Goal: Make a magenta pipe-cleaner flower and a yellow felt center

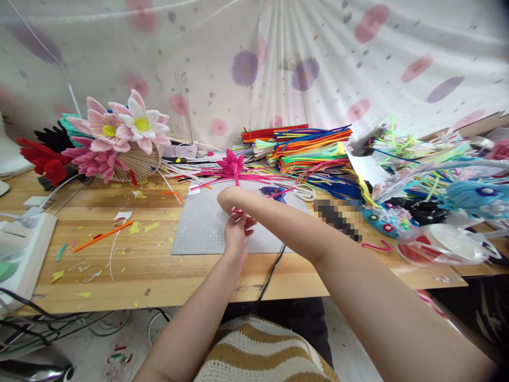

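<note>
Over the grey cutting mat, my left hand has its fingers curled and pinched around a pink pipe cleaner, of which only a short piece shows. My right hand is bent sharply at the wrist and crosses just above the left. Its fingers are hidden from me, so their grip cannot be seen. Beyond both hands stands a bright pink pipe-cleaner flower. Its stem runs down behind my right wrist; whether it joins the piece in my left hand is hidden.
A blue glue gun lies on the mat, its cord running toward me. Bundles of coloured pipe cleaners are stacked behind. Finished fuzzy flowers stand left, near a power strip. A plastic-wrapped roll sits right. Scraps litter the wooden table.
</note>
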Demonstrator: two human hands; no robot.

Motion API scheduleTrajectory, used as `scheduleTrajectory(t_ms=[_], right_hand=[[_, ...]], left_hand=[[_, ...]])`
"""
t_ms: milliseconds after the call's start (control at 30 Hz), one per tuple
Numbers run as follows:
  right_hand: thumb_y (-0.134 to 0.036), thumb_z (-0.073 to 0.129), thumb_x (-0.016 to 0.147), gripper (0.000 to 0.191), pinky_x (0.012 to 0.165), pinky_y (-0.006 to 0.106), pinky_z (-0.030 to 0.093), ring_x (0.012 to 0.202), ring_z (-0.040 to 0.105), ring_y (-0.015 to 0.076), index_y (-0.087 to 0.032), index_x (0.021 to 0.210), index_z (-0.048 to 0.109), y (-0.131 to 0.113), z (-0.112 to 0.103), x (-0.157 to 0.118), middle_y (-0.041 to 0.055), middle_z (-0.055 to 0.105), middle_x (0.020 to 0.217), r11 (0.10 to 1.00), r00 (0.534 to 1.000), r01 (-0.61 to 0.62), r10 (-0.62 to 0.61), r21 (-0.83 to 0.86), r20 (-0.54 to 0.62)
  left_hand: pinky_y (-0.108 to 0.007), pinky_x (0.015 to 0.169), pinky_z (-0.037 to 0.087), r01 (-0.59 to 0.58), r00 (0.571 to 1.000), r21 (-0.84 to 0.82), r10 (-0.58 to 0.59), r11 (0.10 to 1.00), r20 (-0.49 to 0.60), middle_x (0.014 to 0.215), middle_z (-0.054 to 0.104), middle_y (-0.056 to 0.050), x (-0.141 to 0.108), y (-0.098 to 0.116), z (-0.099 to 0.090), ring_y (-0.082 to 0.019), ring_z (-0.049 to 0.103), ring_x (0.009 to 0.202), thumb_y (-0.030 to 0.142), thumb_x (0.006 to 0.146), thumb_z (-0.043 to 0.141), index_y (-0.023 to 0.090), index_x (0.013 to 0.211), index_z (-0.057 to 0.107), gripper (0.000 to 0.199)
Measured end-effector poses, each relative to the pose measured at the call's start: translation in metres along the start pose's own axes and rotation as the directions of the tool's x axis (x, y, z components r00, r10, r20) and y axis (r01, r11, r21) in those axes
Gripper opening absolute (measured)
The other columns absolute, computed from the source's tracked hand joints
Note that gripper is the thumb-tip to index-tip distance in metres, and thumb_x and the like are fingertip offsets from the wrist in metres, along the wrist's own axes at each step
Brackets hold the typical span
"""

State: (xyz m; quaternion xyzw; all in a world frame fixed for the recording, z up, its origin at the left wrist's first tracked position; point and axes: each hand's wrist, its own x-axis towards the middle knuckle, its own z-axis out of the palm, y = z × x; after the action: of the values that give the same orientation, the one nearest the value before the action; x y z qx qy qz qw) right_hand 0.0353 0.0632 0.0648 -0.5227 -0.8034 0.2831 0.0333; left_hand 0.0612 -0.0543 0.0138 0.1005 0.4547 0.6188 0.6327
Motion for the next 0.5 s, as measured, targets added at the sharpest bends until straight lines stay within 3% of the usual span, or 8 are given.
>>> scheduleTrajectory(t_ms=[33,100,167,267,367,500], right_hand=[[-0.002,0.067,0.054,0.022,0.068,0.029,0.052,0.068,0.065,0.0163,-0.007,0.076,0.067,0.000,-0.004,-0.004,0.0020,0.066,0.067,1.000,0.996,-0.010,0.012,-0.018,0.092],[0.000,0.067,0.056,0.042,0.064,0.025,0.053,0.061,0.063,0.0117,-0.010,0.097,0.064,0.002,-0.012,-0.013,0.0034,0.067,0.078,1.000,0.943,0.030,-0.025,-0.010,0.333],[0.000,0.063,0.062,0.053,0.060,0.021,0.053,0.057,0.062,0.0075,-0.014,0.113,0.055,0.003,-0.019,-0.023,0.0079,0.065,0.098,0.989,0.892,0.115,-0.145,0.096,0.427],[0.000,0.057,0.069,0.051,0.055,0.017,0.053,0.057,0.061,0.0044,-0.016,0.117,0.049,0.004,-0.030,-0.035,0.0128,0.054,0.120,0.934,0.910,0.225,-0.303,0.277,0.281],[0.002,0.053,0.070,0.051,0.052,0.014,0.052,0.061,0.062,0.0042,-0.018,0.117,0.048,0.005,-0.039,-0.048,0.0103,0.050,0.127,0.846,0.897,0.348,-0.425,0.404,0.118],[0.001,0.051,0.071,0.069,0.049,0.013,0.050,0.066,0.063,0.0057,-0.026,0.131,0.033,0.011,-0.043,-0.071,0.0092,0.042,0.135,0.758,0.886,0.442,-0.452,0.481,-0.102]], left_hand=[[-0.018,0.048,0.032,0.001,1.000,0.002,-0.001,1.000,-0.003,0.060,0.059,0.002,0.000,0.000,-0.001,-0.009,0.060,0.055,0.020,0.068,0.064,0.015,0.076,0.051,0.016],[-0.017,0.048,0.033,0.000,1.000,-0.007,-0.001,1.000,-0.023,0.060,0.059,0.002,0.001,0.001,-0.002,-0.009,0.061,0.056,0.018,0.070,0.062,0.014,0.075,0.052,0.012],[-0.017,0.048,0.036,0.010,0.999,-0.032,-0.011,0.999,-0.044,0.060,0.060,0.001,0.003,0.003,-0.004,-0.009,0.062,0.056,0.015,0.074,0.060,0.013,0.074,0.053,0.007],[-0.017,0.049,0.040,0.047,0.998,-0.078,-0.050,0.996,-0.041,0.062,0.061,-0.001,0.006,0.006,-0.006,-0.009,0.063,0.057,0.011,0.077,0.056,0.012,0.072,0.055,0.005],[-0.016,0.048,0.044,0.078,0.996,-0.120,-0.083,0.990,-0.038,0.061,0.062,-0.002,0.008,0.010,-0.008,-0.009,0.063,0.056,0.009,0.078,0.055,0.011,0.071,0.057,0.008],[-0.012,0.044,0.046,0.122,0.991,-0.198,-0.130,0.972,-0.028,0.060,0.061,-0.002,0.011,0.014,-0.008,-0.007,0.062,0.054,0.007,0.079,0.054,0.009,0.069,0.058,0.011]])
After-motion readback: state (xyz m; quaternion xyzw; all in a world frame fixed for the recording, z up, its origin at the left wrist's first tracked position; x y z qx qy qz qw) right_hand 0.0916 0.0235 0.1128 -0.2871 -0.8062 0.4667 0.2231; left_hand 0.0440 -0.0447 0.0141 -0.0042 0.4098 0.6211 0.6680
